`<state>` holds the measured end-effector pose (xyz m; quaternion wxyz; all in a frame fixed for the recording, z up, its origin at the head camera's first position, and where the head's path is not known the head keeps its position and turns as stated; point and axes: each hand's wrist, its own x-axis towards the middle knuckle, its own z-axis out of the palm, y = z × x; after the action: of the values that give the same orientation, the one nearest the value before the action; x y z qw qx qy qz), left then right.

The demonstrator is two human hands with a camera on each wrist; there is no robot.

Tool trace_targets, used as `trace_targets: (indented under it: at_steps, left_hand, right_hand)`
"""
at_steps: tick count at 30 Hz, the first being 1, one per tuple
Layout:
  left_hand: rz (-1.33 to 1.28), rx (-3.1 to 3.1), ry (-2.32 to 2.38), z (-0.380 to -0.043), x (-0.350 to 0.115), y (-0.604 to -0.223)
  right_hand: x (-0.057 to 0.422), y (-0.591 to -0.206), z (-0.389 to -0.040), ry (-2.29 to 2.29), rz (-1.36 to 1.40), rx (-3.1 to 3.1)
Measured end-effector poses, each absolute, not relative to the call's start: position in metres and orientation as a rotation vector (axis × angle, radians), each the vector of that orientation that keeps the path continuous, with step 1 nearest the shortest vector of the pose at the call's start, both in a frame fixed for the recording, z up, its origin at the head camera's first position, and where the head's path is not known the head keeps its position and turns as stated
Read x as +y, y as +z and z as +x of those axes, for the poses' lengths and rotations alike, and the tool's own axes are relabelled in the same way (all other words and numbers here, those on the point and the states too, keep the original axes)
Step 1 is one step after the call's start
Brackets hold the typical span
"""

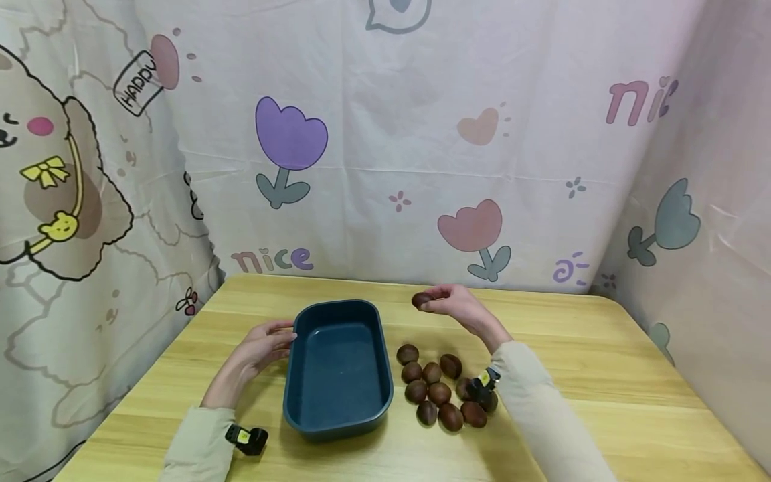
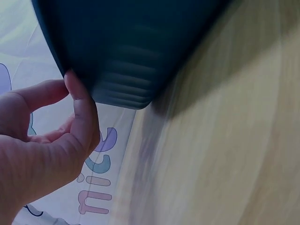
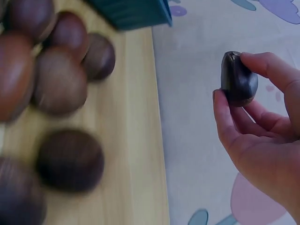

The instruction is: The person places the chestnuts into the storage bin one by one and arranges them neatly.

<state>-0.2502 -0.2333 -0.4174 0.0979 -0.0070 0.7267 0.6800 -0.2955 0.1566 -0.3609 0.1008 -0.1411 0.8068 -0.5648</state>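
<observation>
A deep dark-blue rectangular dish (image 1: 341, 371) stands on the table with nothing in it. My left hand (image 1: 260, 348) is at its left rim, thumb and fingers pinching the edge; in the left wrist view the fingertips meet at the rim, beside the ribbed outer wall (image 2: 129, 77). Over the far part of the table, right of the dish, my right hand (image 1: 462, 309) holds a dark brown oval fruit (image 1: 421, 300). The right wrist view shows this smooth, glossy fruit (image 3: 238, 79) between thumb and fingertips.
Several similar brown fruits (image 1: 440, 393) lie in a loose cluster just right of the dish, some partly hidden behind the right wrist's camera (image 1: 484, 383). A printed cloth (image 1: 385, 221) hangs behind the wooden table (image 1: 572, 375) and along both sides.
</observation>
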Motion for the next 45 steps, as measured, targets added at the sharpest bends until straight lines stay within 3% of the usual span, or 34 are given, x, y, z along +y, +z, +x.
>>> trace_targets:
  at_steps: [24, 45]
  left_hand:
    - [-0.003, 2.064, 2.104, -0.254, -0.238, -0.422]
    - [0.032, 2.025, 2.163, -0.251, -0.237, -0.428]
  right_hand:
    - [0.04, -0.355, -0.324, -2.0, -0.313, 1.955]
    - [-0.016, -0.407, -0.315, -1.876, -0.317, 2.002]
